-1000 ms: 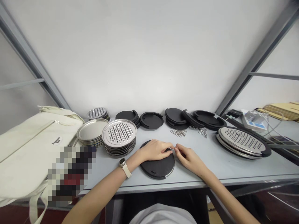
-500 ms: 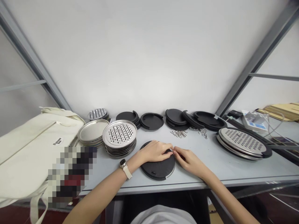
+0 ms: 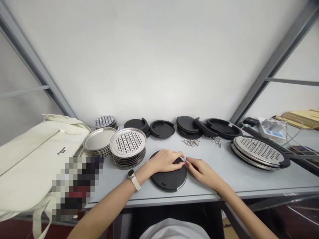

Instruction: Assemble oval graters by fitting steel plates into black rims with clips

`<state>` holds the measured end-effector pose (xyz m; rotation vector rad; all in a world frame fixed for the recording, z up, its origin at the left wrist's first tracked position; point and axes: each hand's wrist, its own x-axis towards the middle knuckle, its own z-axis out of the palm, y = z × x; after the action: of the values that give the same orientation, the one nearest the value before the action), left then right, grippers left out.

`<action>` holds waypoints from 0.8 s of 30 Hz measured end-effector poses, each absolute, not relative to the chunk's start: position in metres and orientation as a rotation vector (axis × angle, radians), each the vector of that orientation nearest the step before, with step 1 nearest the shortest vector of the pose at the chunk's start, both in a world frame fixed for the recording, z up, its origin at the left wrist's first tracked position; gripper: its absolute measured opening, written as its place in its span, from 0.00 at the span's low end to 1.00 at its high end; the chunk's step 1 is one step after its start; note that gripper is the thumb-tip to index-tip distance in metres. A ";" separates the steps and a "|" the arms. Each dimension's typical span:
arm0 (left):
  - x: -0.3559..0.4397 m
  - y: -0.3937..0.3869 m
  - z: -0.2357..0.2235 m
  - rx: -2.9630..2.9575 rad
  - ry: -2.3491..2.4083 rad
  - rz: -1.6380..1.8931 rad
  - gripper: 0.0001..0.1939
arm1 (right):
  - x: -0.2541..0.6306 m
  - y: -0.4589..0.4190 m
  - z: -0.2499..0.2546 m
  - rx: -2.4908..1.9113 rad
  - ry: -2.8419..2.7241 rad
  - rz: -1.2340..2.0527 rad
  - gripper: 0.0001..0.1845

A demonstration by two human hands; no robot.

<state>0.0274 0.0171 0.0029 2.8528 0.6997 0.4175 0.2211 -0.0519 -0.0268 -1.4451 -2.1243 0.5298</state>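
Note:
A round black plastic disc (image 3: pixel 170 181) lies on the worktable close to its front edge, with a silvery rim showing at its lower right. My left hand (image 3: pixel 165 161) is on top, holding it down; thumb and index finger reach to the right edge, a little apart. At that same edge my right hand (image 3: pixel 201 171) pinches a thin, bright metal wire piece (image 3: pixel 183 159). Its exact shape is mostly hidden by the fingers. Left of the disc stands a stack of round metal grater plates (image 3: pixel 128 142).
Smooth metal discs (image 3: pixel 99 139) are stacked at left, beside a cream bag (image 3: pixel 37 159). Black round holders (image 3: pixel 162 129) line the wall, with wire hooks (image 3: pixel 191 142) before them. Graters in black frames (image 3: pixel 259 151) are piled at right. The worktable (image 3: pixel 211 156) has metal posts behind it.
My right fingers have shifted slightly at the disc's edge. My left thumb and index finger have parted a little, showing more of the wire piece. The disc stays in place.

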 end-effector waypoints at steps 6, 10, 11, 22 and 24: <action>0.027 0.016 0.004 2.850 0.693 0.475 0.20 | 0.222 -0.052 -0.028 -1.445 -2.137 0.532 0.17; 0.027 0.015 0.003 2.893 0.676 0.459 0.15 | 0.222 -0.052 -0.029 -1.442 -2.133 0.548 0.17; 0.027 0.015 0.003 2.902 0.679 0.457 0.14 | 0.222 -0.052 -0.029 -1.442 -2.133 0.553 0.17; 0.027 0.014 0.004 2.969 0.611 0.515 0.13 | 0.223 -0.052 -0.029 -1.445 -2.148 0.564 0.16; 0.027 0.015 0.003 2.966 0.578 0.510 0.13 | 0.223 -0.053 -0.029 -1.446 -2.143 0.570 0.16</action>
<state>0.0267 0.0147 0.0028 2.9657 0.5781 0.5098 0.2226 -0.0528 -0.0289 -1.4461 -2.1433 0.5700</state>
